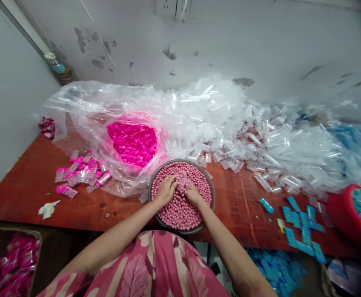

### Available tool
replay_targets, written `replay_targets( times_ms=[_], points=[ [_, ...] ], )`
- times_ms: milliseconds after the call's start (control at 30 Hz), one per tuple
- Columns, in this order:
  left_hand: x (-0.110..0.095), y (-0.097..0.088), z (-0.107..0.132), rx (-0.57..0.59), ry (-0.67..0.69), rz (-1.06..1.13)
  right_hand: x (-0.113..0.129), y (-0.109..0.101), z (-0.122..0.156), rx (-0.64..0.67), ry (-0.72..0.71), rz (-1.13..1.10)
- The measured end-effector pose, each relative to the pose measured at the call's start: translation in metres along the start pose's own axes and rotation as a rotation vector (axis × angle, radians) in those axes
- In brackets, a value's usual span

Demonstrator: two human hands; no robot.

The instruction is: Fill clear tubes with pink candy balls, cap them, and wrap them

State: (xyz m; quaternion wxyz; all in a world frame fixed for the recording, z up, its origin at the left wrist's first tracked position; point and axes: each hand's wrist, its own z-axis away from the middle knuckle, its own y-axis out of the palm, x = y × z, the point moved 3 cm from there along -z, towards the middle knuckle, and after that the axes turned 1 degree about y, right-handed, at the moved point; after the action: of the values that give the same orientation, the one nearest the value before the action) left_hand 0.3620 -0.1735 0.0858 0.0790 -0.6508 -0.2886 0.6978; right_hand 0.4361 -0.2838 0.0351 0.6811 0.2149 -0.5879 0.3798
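Both my hands are inside a round grey bowl [150, 194] full of pink beads [180, 220]. My left hand [167, 189] curls its fingers against a small clear plastic container [183, 183]. From the other side, my right hand [193, 194] closes on the container too, its fingertips partly hidden among the beads. Whether the hands hold one container or several is hard to make out. Left of the bowl lie filled containers [87, 175] with pink beads and bright pink caps. A clear bag behind them holds loose bright pink caps [134, 140].
Clear empty containers [230, 152] are heaped along the wall. Blue-filled containers [304, 225] lie at the right beside a red tub [341, 210]. A white scrap [48, 209] is on the wooden table [84, 214]. Below the front edge, a box [15, 264] holds pink packets.
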Motion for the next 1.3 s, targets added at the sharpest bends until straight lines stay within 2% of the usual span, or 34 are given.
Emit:
replay_targets(
  times_ms=[100, 233, 500, 667, 800, 900, 1000, 1100, 1200, 1300],
  points=[
    [0.002, 0.002, 0.0, 0.012, 0.104, 0.008, 0.012, -0.006, -0.002, 0.066, -0.022, 0.05],
    [0.009, 0.005, 0.0, 0.023, 0.117, -0.005, 0.025, -0.018, 0.007, 0.089, -0.02, 0.162],
    [0.006, -0.008, 0.012, -0.047, 0.116, -0.132, 0.024, -0.024, 0.029, -0.084, 0.028, 0.385],
    [0.0, -0.008, 0.018, -0.036, 0.157, -0.263, 0.03, -0.022, 0.035, -0.175, 0.076, 0.519],
    [-0.007, -0.004, 0.015, 0.001, 0.159, -0.315, 0.055, -0.031, 0.047, -0.204, 0.128, 0.791],
    [-0.008, -0.003, 0.011, -0.01, 0.138, -0.319, 0.068, -0.042, 0.056, -0.106, 0.288, 1.027],
    [-0.007, 0.0, 0.008, -0.007, 0.125, -0.326, 0.064, -0.046, 0.053, -0.038, 0.452, 1.103],
    [-0.006, 0.001, 0.006, -0.004, 0.12, -0.331, 0.048, -0.036, 0.035, -0.068, 0.502, 1.087],
    [-0.004, 0.0, 0.005, -0.019, 0.114, -0.338, 0.033, -0.021, 0.017, -0.128, 0.449, 1.024],
    [-0.002, -0.003, 0.006, -0.031, 0.114, -0.334, 0.028, -0.018, 0.016, -0.195, 0.341, 0.904]
  ],
)
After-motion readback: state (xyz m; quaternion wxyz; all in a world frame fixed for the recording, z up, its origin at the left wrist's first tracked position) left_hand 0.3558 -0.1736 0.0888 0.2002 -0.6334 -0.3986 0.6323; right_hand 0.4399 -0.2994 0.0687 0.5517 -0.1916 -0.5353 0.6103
